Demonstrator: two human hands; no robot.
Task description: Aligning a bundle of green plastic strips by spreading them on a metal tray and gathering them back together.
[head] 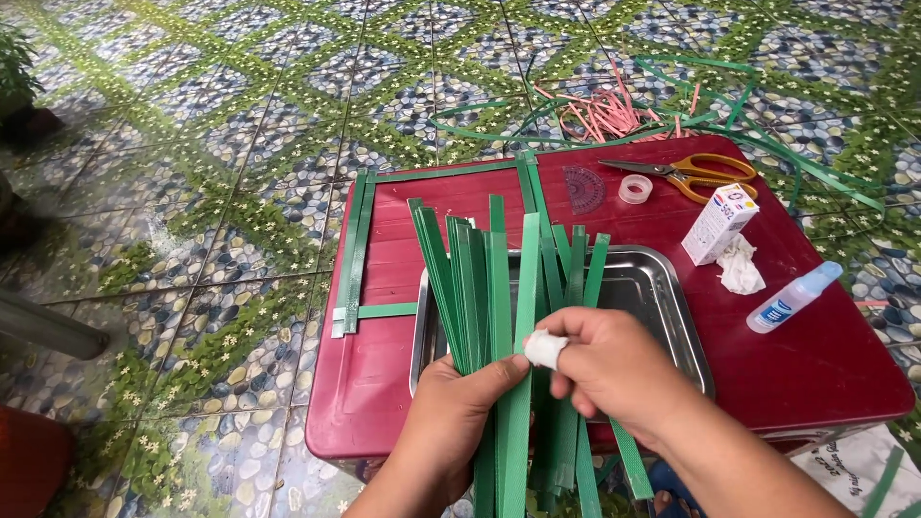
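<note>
- Left hand (451, 422) and right hand (609, 369): both grips closed on one fanned bundle of green strips (499, 288).
- Red counter (825, 355): one steel tray (662, 288), one pair of scissors (686, 173), one tape roll (635, 188), one glue bottle (794, 297).

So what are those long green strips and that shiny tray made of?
The green strips held in the left hand and right hand look like plastic strapping band: flat, stiff, evenly wide, with a slight sheen. It could be coated paper; the picture leaves that open. The tray on the red table looks like stainless steel: silvery grey, with mirror-like reflections on its rim.
</note>
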